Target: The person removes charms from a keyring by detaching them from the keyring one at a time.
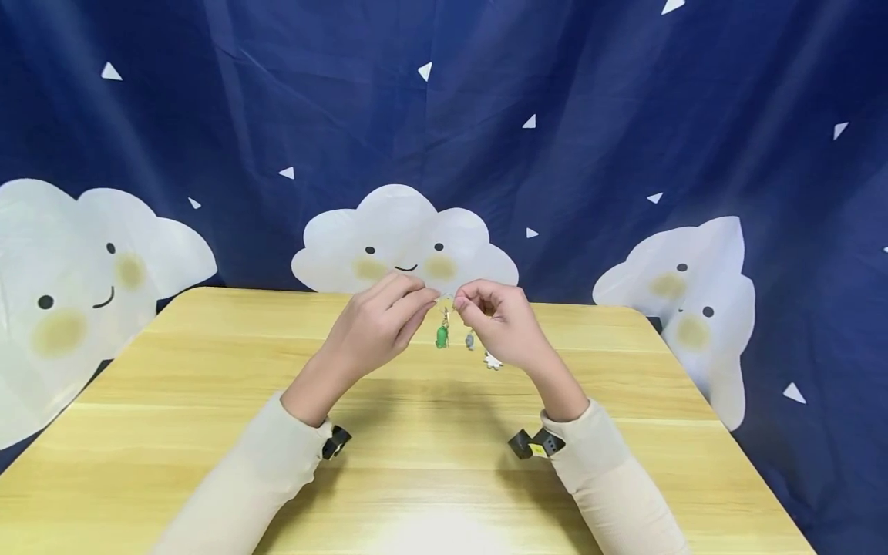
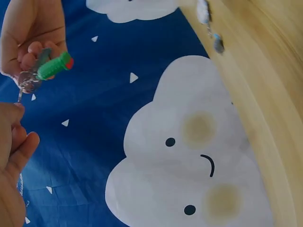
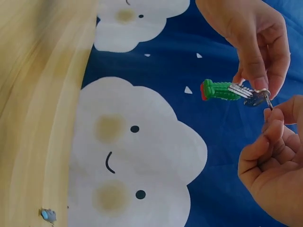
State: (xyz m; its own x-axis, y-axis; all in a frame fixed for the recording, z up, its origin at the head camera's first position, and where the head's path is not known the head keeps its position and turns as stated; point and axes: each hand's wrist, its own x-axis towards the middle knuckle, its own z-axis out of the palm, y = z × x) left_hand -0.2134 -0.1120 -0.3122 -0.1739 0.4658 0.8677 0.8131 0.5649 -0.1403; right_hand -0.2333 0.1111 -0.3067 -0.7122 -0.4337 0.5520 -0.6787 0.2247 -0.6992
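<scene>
Between my two hands, above the table, hangs a metal key ring (image 3: pixel 269 101) with silver keys (image 3: pixel 241 91) and a green cactus-like charm (image 1: pixel 442 337) with a red end. My left hand (image 1: pixel 378 320) pinches the keys' heads at the ring between thumb and fingers. From the other side, my right hand (image 1: pixel 502 324) pinches the ring with its fingertips. Beyond them on the table lie a small blue-grey charm (image 2: pixel 218 43) and a white flower-shaped piece (image 1: pixel 492 361), partly hidden by my right hand in the head view.
A wooden table (image 1: pixel 430 432) spreads below both hands. Behind it hangs a dark blue curtain (image 1: pixel 361 116) with white clouds and triangles. Black devices (image 1: pixel 537 445) are strapped at both wrists.
</scene>
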